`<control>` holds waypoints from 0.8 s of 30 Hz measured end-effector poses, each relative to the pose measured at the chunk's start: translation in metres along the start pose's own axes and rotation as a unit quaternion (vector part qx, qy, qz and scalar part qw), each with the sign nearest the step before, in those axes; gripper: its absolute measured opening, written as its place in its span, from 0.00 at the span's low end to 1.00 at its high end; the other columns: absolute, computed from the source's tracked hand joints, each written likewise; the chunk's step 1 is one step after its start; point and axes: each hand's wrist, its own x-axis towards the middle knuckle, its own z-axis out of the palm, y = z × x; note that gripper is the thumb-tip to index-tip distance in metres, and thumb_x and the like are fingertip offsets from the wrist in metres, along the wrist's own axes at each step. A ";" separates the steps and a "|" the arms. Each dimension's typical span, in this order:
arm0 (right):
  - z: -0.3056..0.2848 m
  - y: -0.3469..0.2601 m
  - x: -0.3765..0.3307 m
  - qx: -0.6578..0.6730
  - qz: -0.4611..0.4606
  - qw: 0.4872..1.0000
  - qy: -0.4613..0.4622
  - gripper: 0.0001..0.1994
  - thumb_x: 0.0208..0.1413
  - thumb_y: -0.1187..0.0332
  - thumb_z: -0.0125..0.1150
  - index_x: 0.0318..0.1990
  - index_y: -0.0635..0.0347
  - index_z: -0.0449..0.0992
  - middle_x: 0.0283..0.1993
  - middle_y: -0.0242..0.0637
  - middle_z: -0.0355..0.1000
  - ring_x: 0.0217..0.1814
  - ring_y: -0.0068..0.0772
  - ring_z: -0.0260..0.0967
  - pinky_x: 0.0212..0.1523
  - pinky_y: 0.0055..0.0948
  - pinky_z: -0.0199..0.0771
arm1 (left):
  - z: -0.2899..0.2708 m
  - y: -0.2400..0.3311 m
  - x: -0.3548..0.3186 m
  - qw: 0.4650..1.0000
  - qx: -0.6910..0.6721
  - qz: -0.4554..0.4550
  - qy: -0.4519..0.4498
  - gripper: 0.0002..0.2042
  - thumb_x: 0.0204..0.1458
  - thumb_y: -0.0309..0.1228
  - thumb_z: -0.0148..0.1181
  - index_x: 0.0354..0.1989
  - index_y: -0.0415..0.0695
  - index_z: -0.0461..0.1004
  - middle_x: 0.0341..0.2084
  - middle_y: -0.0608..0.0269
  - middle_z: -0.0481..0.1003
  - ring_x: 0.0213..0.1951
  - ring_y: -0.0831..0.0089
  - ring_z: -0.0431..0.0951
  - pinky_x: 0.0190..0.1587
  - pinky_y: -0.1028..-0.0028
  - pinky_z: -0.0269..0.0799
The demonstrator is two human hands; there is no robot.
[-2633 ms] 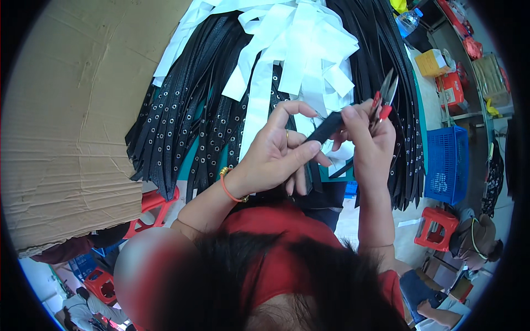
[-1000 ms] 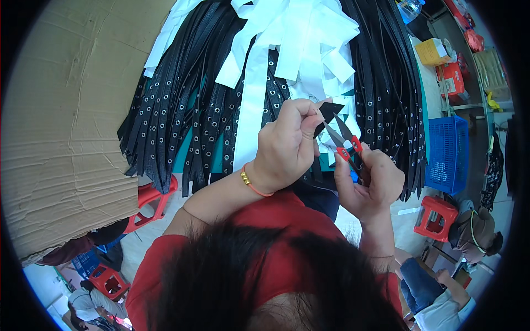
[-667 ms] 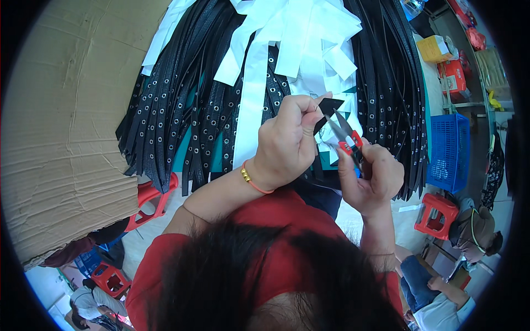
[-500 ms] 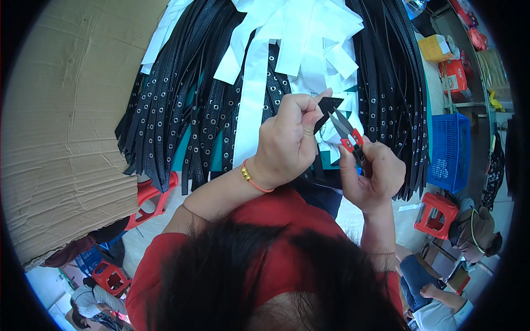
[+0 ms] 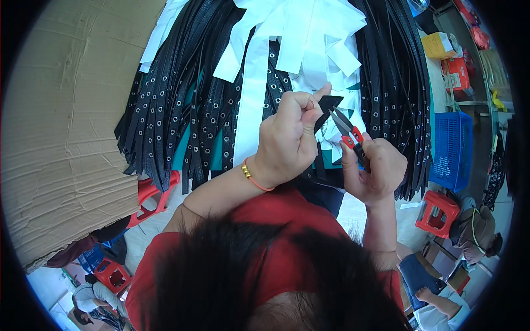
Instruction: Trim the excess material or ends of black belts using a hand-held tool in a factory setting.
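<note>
Between thumb and fingers, my left hand (image 5: 291, 134) pinches a black strap end (image 5: 329, 103), folded or bent over at the tip. My right hand (image 5: 377, 168) is closed around small thread snips (image 5: 350, 135) with red grips and dark pointed blades. The snips' points are right at the strap; whether they touch it I cannot tell. Beyond my hands lie white paper strips (image 5: 255, 105), flanked by bundles of black straps (image 5: 160, 99) with metal eyelets on the left and more black straps (image 5: 389, 94) on the right.
A large cardboard sheet (image 5: 66, 127) stands along the left. Red stools (image 5: 438, 214) and a blue plastic basket (image 5: 451, 151) are on the right, below a yellow box (image 5: 439, 46) and a red box (image 5: 456, 74). Other people sit at the lower left and lower right.
The snips and my right hand have shifted very slightly. My left hand keeps its pinch on the strap, almost still.
</note>
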 end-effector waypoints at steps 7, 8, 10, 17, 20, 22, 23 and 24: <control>0.008 0.011 -0.005 0.008 -0.029 1.000 0.007 0.10 0.40 0.75 0.65 0.25 0.61 0.66 0.13 0.31 0.55 0.10 0.24 0.52 0.12 0.20 0.48 | 0.001 -0.004 0.001 1.000 0.006 -0.005 -0.001 0.03 0.54 0.20 0.46 0.34 0.34 0.60 0.31 0.41 0.74 0.40 0.55 0.77 0.26 0.76 0.71; 0.008 0.013 -0.006 0.008 -0.029 1.000 0.007 0.10 0.40 0.75 0.65 0.25 0.61 0.66 0.13 0.31 0.55 0.10 0.24 0.52 0.12 0.20 0.48 | 0.002 -0.003 0.001 1.000 0.005 -0.005 -0.001 0.03 0.54 0.20 0.46 0.34 0.34 0.60 0.31 0.41 0.74 0.40 0.55 0.77 0.26 0.76 0.71; 0.010 0.016 -0.008 0.044 0.013 0.998 0.042 0.10 0.41 0.76 0.65 0.26 0.62 0.67 0.14 0.30 0.57 0.11 0.20 0.53 0.12 0.20 0.49 | 0.005 -0.002 0.001 0.999 -0.033 -0.007 -0.007 0.07 0.59 0.26 0.39 0.33 0.34 0.58 0.40 0.35 0.71 0.11 0.86 0.68 0.12 0.87 0.58; 0.027 0.001 0.011 0.505 0.404 0.762 0.022 0.13 0.59 0.61 0.44 0.31 0.63 0.60 0.31 0.43 0.69 0.29 0.28 0.70 0.31 0.24 0.71 | -0.002 0.007 0.007 0.973 -0.160 -0.164 -0.031 0.05 0.58 0.26 0.43 0.34 0.36 0.59 0.34 0.45 0.75 0.14 0.81 0.71 0.15 0.84 0.62; 0.028 -0.016 0.014 0.637 0.376 0.666 -0.095 0.11 0.53 0.69 0.56 0.28 0.61 0.60 0.35 0.43 0.71 0.40 0.28 0.69 0.43 0.29 0.69 | -0.006 0.014 0.015 0.921 -0.337 -0.195 0.013 0.07 0.60 0.30 0.40 0.34 0.38 0.59 0.39 0.44 0.73 0.09 0.87 0.61 0.11 0.87 0.55; 0.035 -0.019 -0.004 0.671 0.417 0.595 -0.148 0.12 0.50 0.74 0.58 0.26 0.58 0.57 0.35 0.42 0.70 0.40 0.29 0.70 0.44 0.29 0.70 | -0.016 0.013 0.024 0.891 -0.392 -0.228 -0.006 0.08 0.60 0.32 0.39 0.37 0.39 0.61 0.42 0.41 0.72 0.09 0.87 0.58 0.11 0.89 0.51; 0.035 -0.030 -0.004 0.705 0.441 0.542 -0.123 0.16 0.46 0.80 0.60 0.26 0.55 0.54 0.32 0.42 0.69 0.38 0.31 0.72 0.40 0.31 0.74 | -0.018 0.013 0.027 0.892 -0.392 -0.226 -0.006 0.08 0.60 0.32 0.39 0.37 0.39 0.61 0.42 0.41 0.72 0.09 0.87 0.58 0.11 0.89 0.51; 0.036 -0.034 -0.004 0.705 0.439 0.543 -0.123 0.16 0.46 0.80 0.60 0.26 0.55 0.54 0.32 0.42 0.69 0.38 0.31 0.72 0.40 0.31 0.74 | -0.020 0.013 0.030 0.872 -0.429 -0.237 -0.018 0.09 0.60 0.32 0.39 0.39 0.39 0.61 0.43 0.41 0.71 0.10 0.87 0.58 0.11 0.89 0.50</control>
